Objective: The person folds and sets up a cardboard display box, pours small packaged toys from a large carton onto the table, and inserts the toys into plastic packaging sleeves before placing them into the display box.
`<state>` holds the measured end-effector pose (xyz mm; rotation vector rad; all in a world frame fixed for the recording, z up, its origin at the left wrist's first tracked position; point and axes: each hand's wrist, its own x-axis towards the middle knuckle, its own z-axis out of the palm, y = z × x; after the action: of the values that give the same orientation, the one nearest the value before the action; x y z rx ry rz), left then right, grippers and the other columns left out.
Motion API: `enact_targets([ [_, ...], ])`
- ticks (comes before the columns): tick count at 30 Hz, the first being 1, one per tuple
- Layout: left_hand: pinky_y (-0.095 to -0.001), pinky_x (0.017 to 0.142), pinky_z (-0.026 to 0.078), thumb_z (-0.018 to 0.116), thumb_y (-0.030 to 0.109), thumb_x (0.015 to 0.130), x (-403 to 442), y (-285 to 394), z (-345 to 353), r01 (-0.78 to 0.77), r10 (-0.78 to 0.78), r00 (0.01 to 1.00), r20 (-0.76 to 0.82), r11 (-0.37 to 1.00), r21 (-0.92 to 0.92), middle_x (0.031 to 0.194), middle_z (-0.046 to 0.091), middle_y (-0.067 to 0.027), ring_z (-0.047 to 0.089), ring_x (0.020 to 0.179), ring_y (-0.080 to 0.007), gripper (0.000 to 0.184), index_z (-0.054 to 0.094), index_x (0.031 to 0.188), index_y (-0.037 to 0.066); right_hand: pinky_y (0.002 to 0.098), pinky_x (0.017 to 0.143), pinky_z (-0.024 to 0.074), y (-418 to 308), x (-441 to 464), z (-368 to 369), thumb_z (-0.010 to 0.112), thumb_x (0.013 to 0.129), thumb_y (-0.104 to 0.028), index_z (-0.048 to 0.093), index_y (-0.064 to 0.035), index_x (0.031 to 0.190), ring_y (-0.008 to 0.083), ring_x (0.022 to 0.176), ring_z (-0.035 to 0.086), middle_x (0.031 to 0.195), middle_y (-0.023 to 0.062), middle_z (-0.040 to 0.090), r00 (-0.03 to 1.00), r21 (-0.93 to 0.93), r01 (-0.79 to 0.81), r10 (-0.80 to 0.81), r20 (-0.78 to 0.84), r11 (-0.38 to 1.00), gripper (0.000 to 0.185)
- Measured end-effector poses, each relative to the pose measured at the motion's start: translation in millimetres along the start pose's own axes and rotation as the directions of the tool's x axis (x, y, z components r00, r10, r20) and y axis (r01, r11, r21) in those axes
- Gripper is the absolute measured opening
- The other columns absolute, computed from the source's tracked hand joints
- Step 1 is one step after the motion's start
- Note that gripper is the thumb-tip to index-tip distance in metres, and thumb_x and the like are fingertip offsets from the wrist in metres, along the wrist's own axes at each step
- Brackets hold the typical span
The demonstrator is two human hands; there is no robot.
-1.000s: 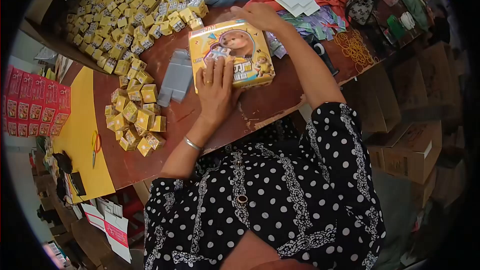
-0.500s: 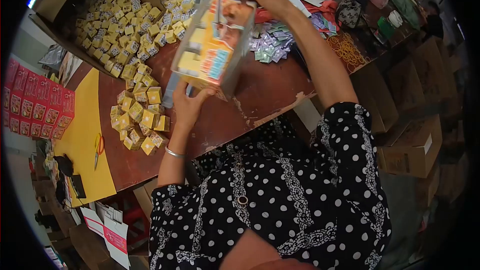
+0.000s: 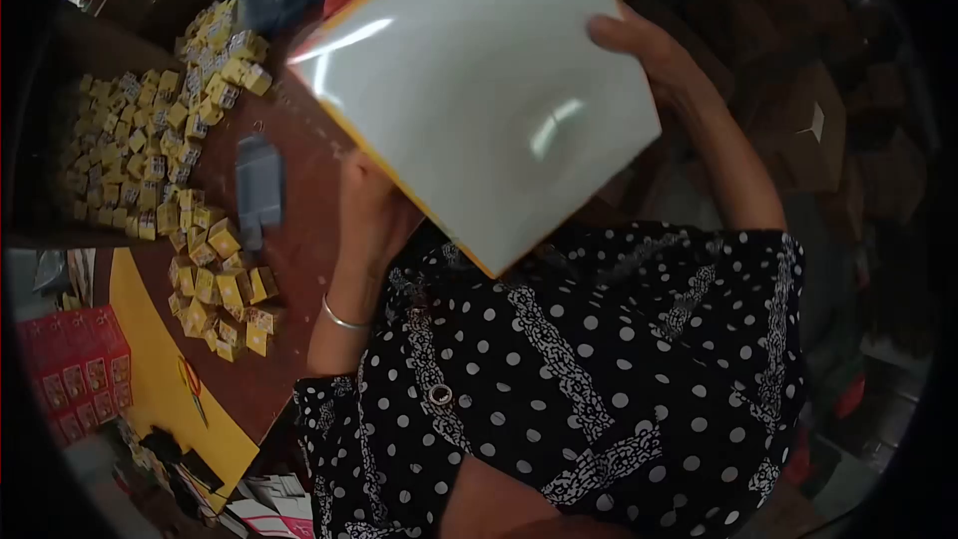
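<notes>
Glossy white dominates the room from where I stand: a broad white panel (image 3: 479,110) with a yellow edge, held up at 12 o'clock in front of the dotted shirt (image 3: 569,369), one corner pointing down to 6 o'clock. How deep it is I can't tell.

Reading that panel as a dial, the right hand (image 3: 644,45) grips it at 2 o'clock, thumb on the white face, fingers hidden behind. The left hand (image 3: 369,195) is at 8 o'clock, blurred beside the yellow edge; its fingers are out of sight, so I can't say whether it grips or merely steadies.

That uncertainty is the weak point. If the right hand bears nearly everything, the panel could pivot about the thumb and swing its 8 o'clock side down. The shiny face might let the thumb slip, and squeezing harder could dent it. It also blocks the view of part of the desk (image 3: 309,200), so a careless sweep toward 9 o'clock could scatter the little yellow boxes (image 3: 235,289) or shove the plastic tray (image 3: 259,185). The scissors (image 3: 192,389), at 8 o'clock on the yellow sheet (image 3: 150,364), lie well apart and seem safer.
</notes>
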<state>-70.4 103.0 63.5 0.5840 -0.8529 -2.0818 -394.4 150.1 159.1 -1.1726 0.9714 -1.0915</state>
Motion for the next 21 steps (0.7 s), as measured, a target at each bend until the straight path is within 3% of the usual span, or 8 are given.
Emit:
enact_targets([
  [1,-0.0333,0.090,0.054,0.071,0.026,0.093,11,-13,9,-0.004,0.004,1.000,0.031,1.000,-0.003,0.108,0.067,-0.0070,0.064,0.099,-0.0175,0.037,0.063,0.116,-0.001,0.0363,0.104,0.0469,11,-25,-14,0.071,0.089,-0.037,0.030,-0.0017,0.153,0.0228,0.126,0.054,0.140,0.0151,0.052,0.996,0.015,0.024,-0.023,-0.086,1.000,0.083],
  [3,-0.0315,0.092,0.052,0.071,0.022,0.092,29,-37,37,-0.094,0.027,0.983,0.184,0.924,0.370,0.109,0.069,-0.0056,0.064,0.100,-0.0155,0.032,0.065,0.113,-0.002,0.0375,0.108,0.0420,24,-72,-30,0.076,0.084,-0.035,0.030,-0.0019,0.153,0.0229,0.129,0.051,0.141,0.0133,0.051,0.966,0.040,0.029,-0.017,-0.258,0.999,0.089],
  [7,-0.0311,0.097,0.050,0.073,0.021,0.091,64,-83,47,0.038,-0.150,0.952,0.267,0.922,0.385,0.118,0.068,-0.0071,0.064,0.105,-0.0156,0.040,0.062,0.122,-0.001,0.0365,0.110,0.0383,44,-141,-47,0.083,0.074,-0.033,0.029,-0.0015,0.152,0.0221,0.131,0.048,0.140,0.0110,0.050,0.890,-0.080,-0.025,-0.015,-0.455,0.997,0.100],
  [10,-0.0329,0.101,0.049,0.079,0.011,0.085,71,-99,23,-0.141,-0.159,0.913,0.376,0.741,0.657,0.131,0.063,-0.0111,0.061,0.116,-0.0197,0.056,0.054,0.134,0.001,0.0358,0.110,0.0375,43,-161,-39,0.087,0.067,-0.033,0.028,-0.0019,0.152,0.0207,0.131,0.047,0.139,0.0103,0.050,0.867,-0.051,-0.043,0.012,-0.498,0.998,0.108],
  [15,-0.0354,0.106,0.045,0.080,0.009,0.083,84,-104,1,-0.034,-0.350,0.873,0.340,0.651,0.758,0.135,0.060,-0.0105,0.057,0.123,-0.0190,0.062,0.052,0.137,0.000,0.0369,0.108,0.0409,90,-180,-55,0.090,0.065,-0.031,0.029,-0.0020,0.151,0.0207,0.127,0.051,0.137,0.0101,0.053,0.849,0.028,-0.007,0.021,-0.528,1.000,0.109],
  [17,-0.0357,0.110,0.040,0.085,0.009,0.077,85,-83,32,-0.111,-0.285,0.868,0.406,0.686,0.719,0.140,0.057,-0.0102,0.053,0.128,-0.0187,0.081,0.044,0.146,0.000,0.0374,0.107,0.0424,108,-181,-59,0.091,0.063,-0.030,0.029,-0.0020,0.151,0.0210,0.126,0.053,0.137,0.0102,0.054,0.862,0.097,0.009,0.042,-0.505,0.995,0.111],
  [19,-0.0357,0.115,0.033,0.092,0.012,0.067,80,-54,94,0.002,-0.170,0.928,0.331,0.892,0.452,0.146,0.051,-0.0124,0.046,0.134,-0.0183,0.106,0.033,0.153,-0.002,0.0385,0.106,0.0456,123,-183,-54,0.094,0.059,-0.025,0.032,-0.0017,0.150,0.0218,0.126,0.055,0.137,0.0107,0.055,0.837,0.182,0.108,0.009,-0.547,0.977,0.112],
  [21,-0.0360,0.116,0.030,0.096,0.016,0.060,81,-23,98,0.081,-0.308,0.888,0.342,0.836,0.542,0.149,0.048,-0.0141,0.044,0.137,-0.0193,0.117,0.029,0.154,-0.003,0.0404,0.107,0.0458,142,-190,-53,0.096,0.054,-0.026,0.035,-0.0011,0.149,0.0242,0.128,0.055,0.139,0.0117,0.055,0.845,0.192,0.074,0.040,-0.534,0.979,0.116],
])
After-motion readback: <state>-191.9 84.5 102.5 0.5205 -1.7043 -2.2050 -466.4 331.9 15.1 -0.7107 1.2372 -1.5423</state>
